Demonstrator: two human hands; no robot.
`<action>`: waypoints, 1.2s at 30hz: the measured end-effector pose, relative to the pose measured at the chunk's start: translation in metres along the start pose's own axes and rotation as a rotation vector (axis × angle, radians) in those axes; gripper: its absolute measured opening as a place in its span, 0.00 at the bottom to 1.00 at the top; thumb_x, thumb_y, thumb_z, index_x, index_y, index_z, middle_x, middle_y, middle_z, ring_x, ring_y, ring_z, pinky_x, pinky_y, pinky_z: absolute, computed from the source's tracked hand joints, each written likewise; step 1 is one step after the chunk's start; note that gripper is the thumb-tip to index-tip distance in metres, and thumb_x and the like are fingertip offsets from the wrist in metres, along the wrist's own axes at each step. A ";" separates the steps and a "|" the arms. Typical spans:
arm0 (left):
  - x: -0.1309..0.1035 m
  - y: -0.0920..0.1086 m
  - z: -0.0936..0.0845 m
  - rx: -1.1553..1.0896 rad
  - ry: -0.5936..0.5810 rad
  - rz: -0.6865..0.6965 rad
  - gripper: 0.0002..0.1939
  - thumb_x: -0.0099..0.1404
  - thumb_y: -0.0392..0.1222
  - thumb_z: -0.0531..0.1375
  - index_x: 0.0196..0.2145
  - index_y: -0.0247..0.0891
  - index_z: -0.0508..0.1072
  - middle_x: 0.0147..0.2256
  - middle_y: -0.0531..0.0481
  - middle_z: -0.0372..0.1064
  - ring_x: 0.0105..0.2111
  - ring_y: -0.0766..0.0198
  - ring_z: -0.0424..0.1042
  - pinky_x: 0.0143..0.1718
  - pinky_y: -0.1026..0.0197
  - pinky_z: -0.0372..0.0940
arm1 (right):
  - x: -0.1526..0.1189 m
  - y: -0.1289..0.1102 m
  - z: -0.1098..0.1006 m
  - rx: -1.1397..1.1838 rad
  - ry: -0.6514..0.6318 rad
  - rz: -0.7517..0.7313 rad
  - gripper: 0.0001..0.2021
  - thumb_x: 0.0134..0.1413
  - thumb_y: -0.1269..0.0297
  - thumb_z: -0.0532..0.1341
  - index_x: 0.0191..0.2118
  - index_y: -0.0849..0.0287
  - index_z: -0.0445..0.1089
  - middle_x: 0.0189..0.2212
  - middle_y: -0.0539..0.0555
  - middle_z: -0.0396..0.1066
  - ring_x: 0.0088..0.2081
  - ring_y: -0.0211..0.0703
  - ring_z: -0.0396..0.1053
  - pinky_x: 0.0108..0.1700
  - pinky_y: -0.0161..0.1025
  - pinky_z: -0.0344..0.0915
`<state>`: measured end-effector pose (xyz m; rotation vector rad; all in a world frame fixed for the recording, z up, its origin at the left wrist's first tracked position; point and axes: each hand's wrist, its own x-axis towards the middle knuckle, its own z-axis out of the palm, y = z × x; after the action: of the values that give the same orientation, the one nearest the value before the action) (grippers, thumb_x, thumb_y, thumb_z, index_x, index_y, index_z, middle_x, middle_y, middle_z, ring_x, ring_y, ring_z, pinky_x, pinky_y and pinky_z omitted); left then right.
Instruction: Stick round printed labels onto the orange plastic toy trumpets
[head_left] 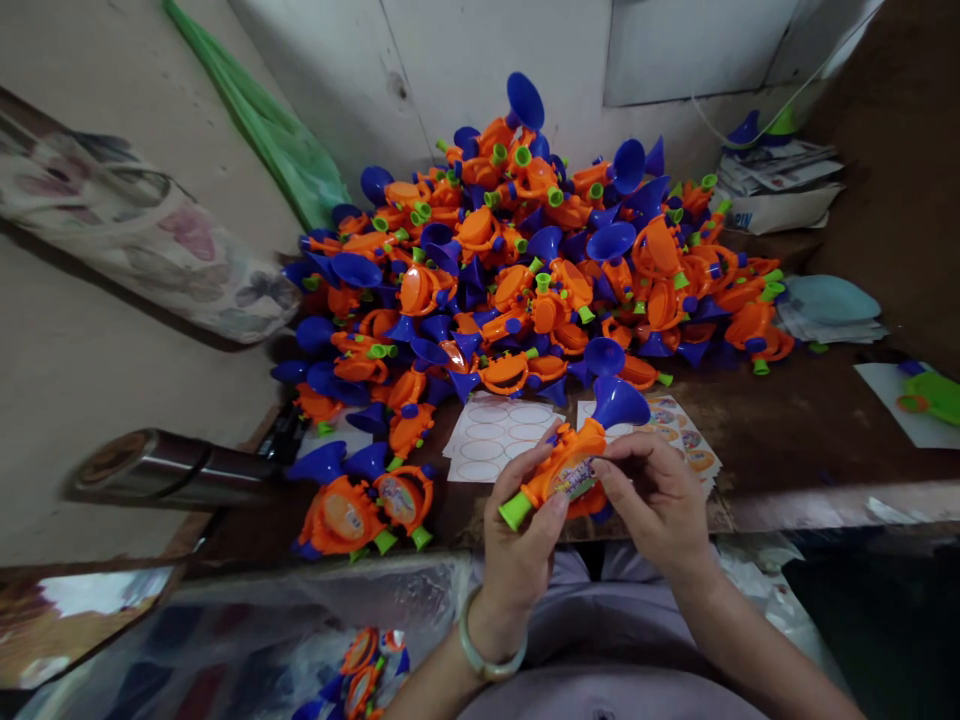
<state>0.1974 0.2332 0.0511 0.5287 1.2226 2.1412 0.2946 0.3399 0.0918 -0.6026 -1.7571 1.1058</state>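
Note:
My left hand [523,545] is wrapped round an orange toy trumpet [553,462] with a blue bell and a lime-green mouthpiece, held tilted above the table's front edge. The bell points up and away to the right; the mouthpiece points toward me on the left. On the flat side of its body lies a printed oval sticker [575,479]. The thumb and finger of my right hand [660,503] pinch at the sticker's right edge. Just beyond are a sheet of outlined ovals [487,440] and a stack of printed sticker sheets [686,435], partly behind the trumpet and my hand.
A big heap of toy trumpets [517,285] fills the back of the brown table [780,430]. Stickered trumpets [343,515] lie at the front left, near a metal flask [176,468]. More trumpets [361,675] sit in a plastic-lined container below. A light-blue dish [834,299] rests on papers at right.

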 end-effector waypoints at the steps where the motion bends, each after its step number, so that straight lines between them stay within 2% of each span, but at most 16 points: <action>1: -0.001 0.000 -0.001 0.010 -0.008 0.018 0.19 0.63 0.45 0.75 0.52 0.49 0.84 0.59 0.44 0.79 0.59 0.48 0.79 0.60 0.50 0.75 | 0.000 0.000 0.001 -0.046 0.007 -0.043 0.04 0.61 0.69 0.68 0.36 0.54 0.73 0.26 0.47 0.75 0.23 0.35 0.71 0.26 0.31 0.70; 6: -0.005 0.000 -0.003 0.091 -0.042 0.133 0.16 0.66 0.43 0.73 0.52 0.51 0.84 0.59 0.46 0.79 0.63 0.46 0.76 0.64 0.47 0.71 | -0.001 0.001 0.001 -0.240 0.008 -0.223 0.06 0.64 0.71 0.65 0.39 0.52 0.71 0.29 0.46 0.72 0.25 0.35 0.69 0.28 0.32 0.69; 9: -0.004 0.001 -0.003 0.116 -0.051 0.167 0.16 0.67 0.42 0.72 0.52 0.51 0.83 0.59 0.46 0.79 0.62 0.46 0.77 0.62 0.49 0.73 | 0.000 0.008 -0.002 -0.389 0.083 -0.269 0.05 0.65 0.66 0.66 0.44 0.52 0.70 0.40 0.52 0.71 0.32 0.40 0.69 0.33 0.39 0.71; 12: -0.003 0.002 -0.003 0.117 -0.051 0.160 0.20 0.67 0.42 0.72 0.57 0.50 0.80 0.63 0.44 0.77 0.63 0.48 0.76 0.62 0.51 0.72 | 0.004 0.016 -0.004 -0.454 0.227 -0.265 0.15 0.64 0.60 0.67 0.53 0.52 0.67 0.46 0.56 0.67 0.41 0.47 0.69 0.35 0.42 0.70; 15: -0.002 0.005 -0.008 0.091 -0.028 0.070 0.28 0.64 0.43 0.74 0.61 0.48 0.75 0.63 0.40 0.76 0.58 0.48 0.80 0.58 0.52 0.75 | 0.006 0.024 -0.003 -0.463 0.162 -0.288 0.22 0.64 0.55 0.68 0.59 0.52 0.64 0.48 0.58 0.67 0.48 0.53 0.69 0.40 0.47 0.71; 18: 0.001 0.020 -0.035 0.045 0.130 0.038 0.31 0.58 0.45 0.77 0.58 0.47 0.76 0.56 0.41 0.81 0.52 0.50 0.83 0.52 0.53 0.78 | 0.003 0.032 -0.001 -0.433 0.013 -0.277 0.21 0.67 0.57 0.66 0.60 0.52 0.65 0.48 0.58 0.70 0.43 0.50 0.70 0.42 0.48 0.72; 21: 0.009 0.050 -0.092 0.041 0.479 0.145 0.24 0.57 0.50 0.75 0.50 0.44 0.80 0.51 0.46 0.83 0.49 0.52 0.83 0.52 0.52 0.76 | -0.002 0.043 0.008 -0.273 -0.093 -0.146 0.16 0.69 0.62 0.63 0.59 0.52 0.65 0.42 0.53 0.72 0.33 0.42 0.70 0.35 0.41 0.71; 22: 0.011 0.063 -0.116 0.066 0.598 0.203 0.21 0.59 0.53 0.72 0.48 0.42 0.81 0.50 0.45 0.83 0.50 0.50 0.82 0.53 0.51 0.75 | -0.004 0.046 0.015 -0.214 -0.197 -0.097 0.15 0.69 0.63 0.62 0.58 0.52 0.66 0.41 0.53 0.73 0.32 0.41 0.71 0.33 0.40 0.71; 24: 0.015 0.086 -0.162 0.122 0.788 0.293 0.20 0.63 0.60 0.64 0.41 0.41 0.81 0.44 0.47 0.83 0.48 0.52 0.81 0.51 0.53 0.74 | -0.006 0.047 0.038 -0.132 -0.517 -0.007 0.14 0.68 0.65 0.62 0.57 0.53 0.68 0.41 0.54 0.76 0.33 0.42 0.74 0.34 0.40 0.73; 26: 0.017 0.100 -0.198 0.151 0.880 0.309 0.18 0.63 0.59 0.61 0.36 0.41 0.79 0.38 0.50 0.82 0.46 0.55 0.81 0.50 0.55 0.73 | -0.009 0.044 0.073 -0.113 -0.834 0.073 0.18 0.66 0.66 0.62 0.60 0.55 0.68 0.46 0.58 0.78 0.39 0.46 0.78 0.41 0.44 0.77; 27: 0.018 0.102 -0.211 0.163 0.898 0.297 0.18 0.63 0.59 0.60 0.35 0.41 0.78 0.35 0.50 0.82 0.44 0.55 0.80 0.50 0.55 0.72 | -0.010 0.041 0.093 -0.128 -0.936 0.113 0.24 0.65 0.67 0.63 0.65 0.57 0.66 0.52 0.62 0.77 0.44 0.49 0.79 0.48 0.48 0.78; 28: 0.018 0.102 -0.220 0.178 0.906 0.273 0.18 0.61 0.58 0.61 0.33 0.40 0.77 0.33 0.50 0.81 0.42 0.55 0.80 0.49 0.55 0.72 | -0.012 0.039 0.114 -0.139 -0.966 0.123 0.29 0.65 0.68 0.64 0.69 0.58 0.62 0.59 0.66 0.74 0.51 0.51 0.78 0.54 0.52 0.77; 30: 0.016 0.096 -0.226 0.216 0.895 0.210 0.18 0.56 0.57 0.64 0.31 0.38 0.78 0.30 0.49 0.80 0.37 0.54 0.80 0.46 0.54 0.73 | -0.016 0.037 0.153 -0.160 -0.994 0.117 0.37 0.62 0.68 0.66 0.74 0.59 0.56 0.70 0.71 0.62 0.64 0.58 0.71 0.65 0.58 0.69; 32: 0.008 0.089 -0.222 0.262 0.867 0.151 0.18 0.52 0.55 0.67 0.31 0.36 0.80 0.31 0.47 0.81 0.33 0.54 0.79 0.40 0.54 0.73 | -0.025 0.037 0.180 -0.192 -1.031 0.112 0.39 0.57 0.69 0.70 0.72 0.64 0.60 0.73 0.75 0.55 0.71 0.66 0.62 0.70 0.62 0.63; 34: -0.008 0.089 -0.217 0.311 0.847 0.128 0.18 0.50 0.53 0.69 0.31 0.35 0.82 0.33 0.46 0.82 0.33 0.53 0.78 0.37 0.56 0.73 | -0.039 0.037 0.194 -0.216 -1.072 0.102 0.36 0.55 0.72 0.69 0.69 0.65 0.64 0.73 0.75 0.53 0.71 0.67 0.62 0.71 0.60 0.62; 36: -0.032 0.095 -0.219 0.391 0.849 0.137 0.17 0.49 0.52 0.71 0.32 0.36 0.83 0.34 0.46 0.83 0.34 0.52 0.78 0.36 0.57 0.73 | -0.058 0.035 0.200 -0.222 -1.115 0.084 0.33 0.56 0.75 0.66 0.68 0.61 0.67 0.74 0.71 0.55 0.66 0.63 0.69 0.68 0.55 0.67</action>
<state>0.0593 0.0373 0.0239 -0.2046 2.1312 2.3208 0.1383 0.2277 0.0049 -0.1500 -2.8428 1.4480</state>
